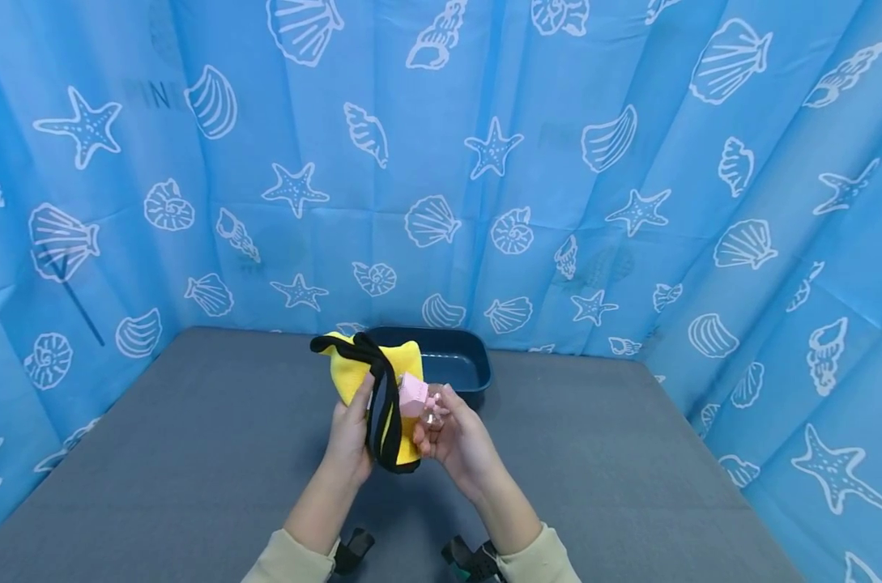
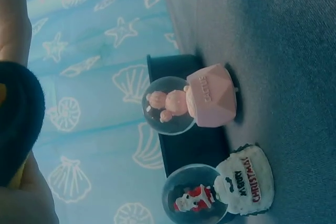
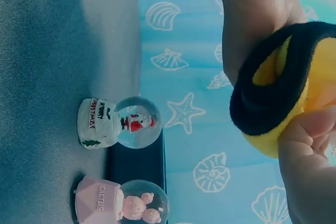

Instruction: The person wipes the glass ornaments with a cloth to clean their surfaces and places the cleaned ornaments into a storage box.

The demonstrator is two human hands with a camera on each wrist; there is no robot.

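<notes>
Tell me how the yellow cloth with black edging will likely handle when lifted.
The yellow cloth with black edging is probably floppy, since it bends into loose folds in the left hand. It looks plush, suggesting a soft, fairly grippy feel. Its rim curls over, so it may sag or unfold when lifted.

Cloth [image 1: 388,405]: fuzzy, matt. Pink globe base [image 1: 414,395]: smooth, plastic-looking; dome [image 1: 432,418] clear, glossy. Santa globe base [image 2: 248,181]: rough, painted. Bin [image 1: 451,371]: smooth plastic look. Tabletop [image 1: 630,453]: matt fabric.
</notes>
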